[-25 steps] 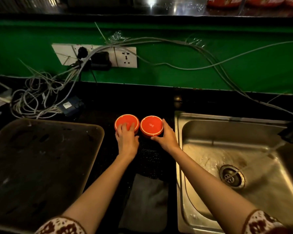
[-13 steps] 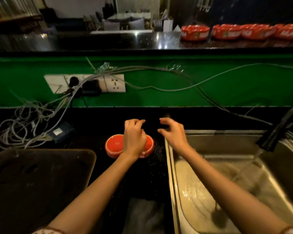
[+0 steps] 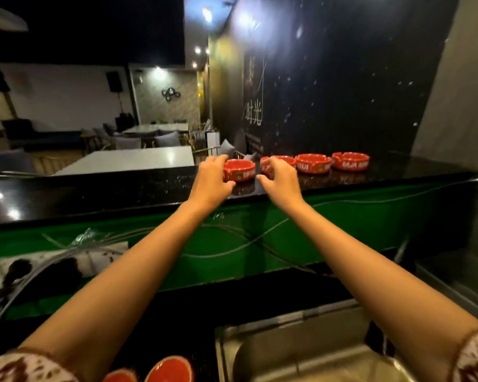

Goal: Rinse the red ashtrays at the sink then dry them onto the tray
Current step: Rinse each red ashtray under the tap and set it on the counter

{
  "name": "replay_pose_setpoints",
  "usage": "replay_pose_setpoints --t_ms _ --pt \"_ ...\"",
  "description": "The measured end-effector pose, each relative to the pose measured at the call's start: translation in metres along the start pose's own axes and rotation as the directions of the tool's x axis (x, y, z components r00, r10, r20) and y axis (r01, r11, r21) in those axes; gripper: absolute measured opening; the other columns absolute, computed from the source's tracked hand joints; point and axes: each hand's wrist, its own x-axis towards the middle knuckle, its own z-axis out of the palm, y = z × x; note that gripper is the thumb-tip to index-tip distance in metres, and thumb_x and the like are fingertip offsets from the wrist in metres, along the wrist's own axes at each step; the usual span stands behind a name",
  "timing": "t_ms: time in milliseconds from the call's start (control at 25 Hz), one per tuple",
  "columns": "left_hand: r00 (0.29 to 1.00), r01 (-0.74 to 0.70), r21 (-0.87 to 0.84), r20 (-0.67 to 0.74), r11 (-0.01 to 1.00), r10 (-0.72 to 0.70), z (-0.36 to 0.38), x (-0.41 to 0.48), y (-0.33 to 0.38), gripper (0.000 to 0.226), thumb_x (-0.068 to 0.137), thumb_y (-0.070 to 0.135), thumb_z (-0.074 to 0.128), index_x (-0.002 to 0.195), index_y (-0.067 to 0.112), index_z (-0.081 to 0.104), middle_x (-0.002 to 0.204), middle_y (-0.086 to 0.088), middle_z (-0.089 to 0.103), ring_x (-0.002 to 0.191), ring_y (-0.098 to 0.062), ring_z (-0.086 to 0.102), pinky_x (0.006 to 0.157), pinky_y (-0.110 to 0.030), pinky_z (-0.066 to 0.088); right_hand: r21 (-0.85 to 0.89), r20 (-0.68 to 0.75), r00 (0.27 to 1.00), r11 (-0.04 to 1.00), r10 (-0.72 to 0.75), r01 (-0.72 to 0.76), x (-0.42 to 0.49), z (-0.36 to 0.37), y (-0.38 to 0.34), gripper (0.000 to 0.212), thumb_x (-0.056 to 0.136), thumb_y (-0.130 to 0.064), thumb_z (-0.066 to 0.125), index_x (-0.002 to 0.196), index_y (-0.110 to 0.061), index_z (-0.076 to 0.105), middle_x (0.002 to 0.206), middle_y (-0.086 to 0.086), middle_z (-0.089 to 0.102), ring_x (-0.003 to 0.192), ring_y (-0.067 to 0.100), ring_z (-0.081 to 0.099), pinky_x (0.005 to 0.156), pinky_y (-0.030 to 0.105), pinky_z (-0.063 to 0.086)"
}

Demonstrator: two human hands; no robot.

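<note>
Several red ashtrays stand in a row on the raised black counter [image 3: 122, 194] ahead. My left hand [image 3: 211, 177] reaches up to the leftmost ashtray [image 3: 240, 169], fingers curled round its left side and thumb at its front. My right hand [image 3: 280, 176] hovers with spread, bent fingers over the second ashtray [image 3: 287, 160], hiding most of it. A third ashtray [image 3: 313, 162] and a fourth ashtray [image 3: 350, 160] stand free to the right. Two more red ashtrays [image 3: 171, 368] lie upside down at the bottom edge, left of the sink [image 3: 301, 354].
A green wall panel [image 3: 342, 224] with loose cables and a socket strip [image 3: 53, 260] runs below the counter. A dark wall [image 3: 329, 92] rises behind the ashtrays. Tables and chairs [image 3: 138, 158] fill the room beyond. The drying tray is out of view.
The view has swung up from the sink area. Both hands left the two upturned ashtrays and reached up to the counter's row of ashtrays.
</note>
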Motion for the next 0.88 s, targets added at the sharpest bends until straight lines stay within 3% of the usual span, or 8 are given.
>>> replay_pose_setpoints --t_ms 160,320,400,480,600,680,800,880 --pt "0.965 0.193 0.011 0.176 0.981 -0.192 0.024 0.060 -0.023 0.089 0.059 0.045 0.084 0.128 0.008 0.041 0.126 -0.017 0.048 0.118 -0.033 0.047 0.098 -0.043 0.044 -0.050 0.219 0.954 0.978 0.207 -0.201 0.059 0.021 0.005 0.024 0.088 -0.027 0.060 0.090 -0.004 0.064 0.092 0.020 0.063 0.094 0.032 0.059 0.073 0.032 0.040" --pt "0.885 0.363 -0.109 0.350 0.925 -0.306 0.044 0.083 -0.027 0.104 0.054 0.045 0.087 0.135 0.009 0.033 0.134 -0.012 0.045 0.121 -0.028 0.047 0.095 -0.038 0.045 0.007 0.348 0.853 0.909 0.389 -0.417 0.082 0.046 0.006 0.044 0.092 -0.025 0.054 0.123 0.005 0.050 0.121 0.022 0.058 0.110 0.035 0.057 0.092 0.040 0.048" --pt "0.864 0.402 -0.132 0.381 0.906 -0.328 0.051 0.089 -0.028 0.115 0.037 0.056 0.086 0.133 0.011 0.040 0.130 -0.011 0.051 0.115 -0.026 0.052 0.095 -0.038 0.048 0.008 0.351 0.830 0.886 0.433 -0.465 0.087 0.056 0.010 0.042 0.088 -0.022 0.058 0.120 0.003 0.052 0.117 0.021 0.061 0.104 0.034 0.062 0.090 0.042 0.052" --pt "0.854 0.423 -0.106 0.379 0.900 -0.357 0.060 0.093 -0.033 0.122 0.028 0.065 0.083 0.131 0.013 0.045 0.129 -0.012 0.050 0.113 -0.026 0.052 0.096 -0.038 0.048 0.017 0.344 0.821 0.871 0.455 -0.490 0.087 0.060 0.009 0.035 0.085 -0.019 0.059 0.113 0.002 0.055 0.107 0.019 0.065 0.099 0.032 0.064 0.083 0.038 0.054" --pt "0.846 0.468 -0.069 0.324 0.881 -0.424 0.062 0.085 -0.026 0.097 0.056 0.043 0.086 0.132 0.005 0.040 0.132 -0.016 0.036 0.117 -0.030 0.046 0.097 -0.034 0.042 0.104 0.323 0.811 0.834 0.487 -0.542 0.079 0.059 0.007 0.030 0.083 -0.016 0.060 0.108 0.000 0.055 0.094 0.016 0.063 0.092 0.030 0.065 0.065 0.034 0.050" --pt "0.862 0.462 -0.090 0.280 0.882 -0.423 0.057 0.079 -0.020 0.096 0.056 0.039 0.087 0.131 0.003 0.040 0.132 -0.016 0.037 0.115 -0.029 0.047 0.093 -0.031 0.043 0.210 0.308 0.801 0.785 0.513 -0.583 0.072 0.056 0.006 0.032 0.080 -0.014 0.063 0.108 -0.001 0.055 0.099 0.016 0.062 0.090 0.028 0.063 0.055 0.028 0.045" --pt "0.896 0.425 -0.145 0.207 0.893 -0.393 0.044 0.059 -0.007 0.099 0.053 0.035 0.089 0.131 0.002 0.037 0.131 -0.015 0.035 0.117 -0.030 0.046 0.097 -0.033 0.043 0.428 0.272 0.782 0.657 0.561 -0.620 0.059 0.049 0.003 0.036 0.073 -0.010 0.069 0.106 -0.008 0.056 0.101 0.018 0.065 0.083 0.025 0.064 0.054 0.030 0.051" --pt "0.928 0.368 -0.178 0.125 0.913 -0.350 0.033 0.041 0.005 0.098 0.052 0.033 0.090 0.128 0.002 0.037 0.130 -0.014 0.035 0.117 -0.029 0.046 0.097 -0.035 0.044 0.545 0.244 0.783 0.586 0.573 -0.599 0.050 0.040 -0.001 0.026 0.072 -0.010 0.073 0.093 -0.006 0.059 0.094 0.017 0.067 0.082 0.026 0.066 0.066 0.039 0.058"
